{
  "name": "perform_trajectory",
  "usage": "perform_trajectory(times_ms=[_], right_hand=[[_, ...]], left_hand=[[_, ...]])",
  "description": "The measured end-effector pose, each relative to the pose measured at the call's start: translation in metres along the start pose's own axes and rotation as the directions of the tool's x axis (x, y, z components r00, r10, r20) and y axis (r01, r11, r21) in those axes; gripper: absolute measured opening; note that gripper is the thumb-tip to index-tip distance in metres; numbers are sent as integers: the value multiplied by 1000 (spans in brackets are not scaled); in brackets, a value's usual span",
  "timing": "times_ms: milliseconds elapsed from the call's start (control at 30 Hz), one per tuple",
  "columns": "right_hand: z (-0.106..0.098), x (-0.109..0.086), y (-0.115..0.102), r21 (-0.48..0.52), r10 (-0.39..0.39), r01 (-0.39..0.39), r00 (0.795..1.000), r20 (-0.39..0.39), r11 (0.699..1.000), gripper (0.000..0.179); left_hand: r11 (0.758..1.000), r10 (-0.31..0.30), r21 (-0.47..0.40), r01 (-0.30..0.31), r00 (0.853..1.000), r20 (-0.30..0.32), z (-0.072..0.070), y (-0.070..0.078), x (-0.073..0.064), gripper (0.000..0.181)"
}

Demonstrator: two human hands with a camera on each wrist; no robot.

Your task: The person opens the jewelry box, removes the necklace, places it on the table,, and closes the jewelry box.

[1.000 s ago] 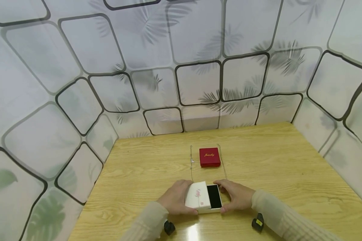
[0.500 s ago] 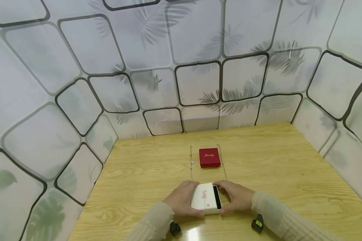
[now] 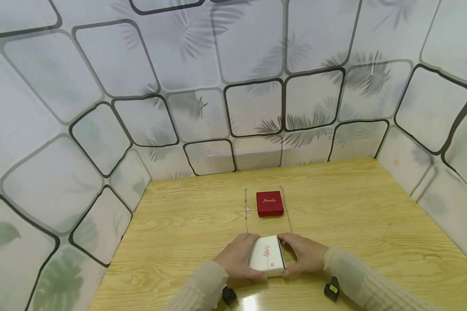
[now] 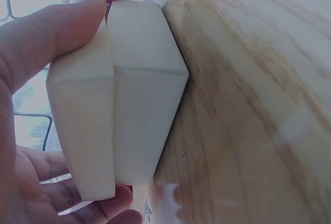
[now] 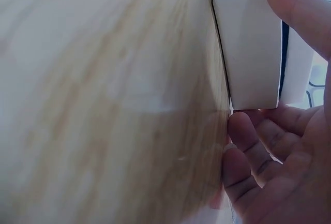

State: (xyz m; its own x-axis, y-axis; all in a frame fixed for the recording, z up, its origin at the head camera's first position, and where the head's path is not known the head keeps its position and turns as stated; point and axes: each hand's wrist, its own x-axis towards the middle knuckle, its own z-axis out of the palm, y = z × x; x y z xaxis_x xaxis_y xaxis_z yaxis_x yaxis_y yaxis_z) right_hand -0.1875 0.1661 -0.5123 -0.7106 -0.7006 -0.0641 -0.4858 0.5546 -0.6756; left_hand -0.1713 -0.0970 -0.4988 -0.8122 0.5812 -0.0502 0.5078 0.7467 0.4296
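Observation:
A small white box stands on the table between both hands. Its lid (image 3: 265,254), printed with a pink flower, covers nearly all of the box base (image 5: 251,53); a thin dark strip shows at the right edge. My left hand (image 3: 239,258) grips the lid, thumb on the near side and fingers on the far side. The right hand (image 3: 305,255) holds the base by its right end between thumb and fingers. In the left wrist view the lid (image 4: 83,115) sits against the base, their edges meeting along a seam.
Behind the white box lies a red box (image 3: 270,204) with gold lettering. A thin chain with a small pendant (image 3: 247,208) lies left of it, and another chain (image 3: 288,215) lies to its right. Patterned curtains (image 3: 253,108) border the wooden table (image 3: 346,203).
My left hand has slid the lid rightward over the base, so the wide black interior has narrowed to a thin strip. The right hand has stayed in place, holding the base.

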Motion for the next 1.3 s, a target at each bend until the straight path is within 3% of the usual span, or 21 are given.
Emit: perform_trajectory(times_ms=[400, 867, 1300], right_hand=[[-1, -2, -1, 47, -11, 10, 1000, 20, 999, 110], [1, 0, 2, 136, -14, 11, 1000, 24, 991, 104], [1, 0, 1, 45, -53, 53, 999, 5, 998, 98]], left_hand=[[1000, -1, 3, 1, 1000, -4, 0, 5, 1, 106], [1000, 18, 22, -18, 1000, 4, 2, 7, 6, 104], [1000, 7, 14, -7, 1000, 28, 3, 8, 7, 104]])
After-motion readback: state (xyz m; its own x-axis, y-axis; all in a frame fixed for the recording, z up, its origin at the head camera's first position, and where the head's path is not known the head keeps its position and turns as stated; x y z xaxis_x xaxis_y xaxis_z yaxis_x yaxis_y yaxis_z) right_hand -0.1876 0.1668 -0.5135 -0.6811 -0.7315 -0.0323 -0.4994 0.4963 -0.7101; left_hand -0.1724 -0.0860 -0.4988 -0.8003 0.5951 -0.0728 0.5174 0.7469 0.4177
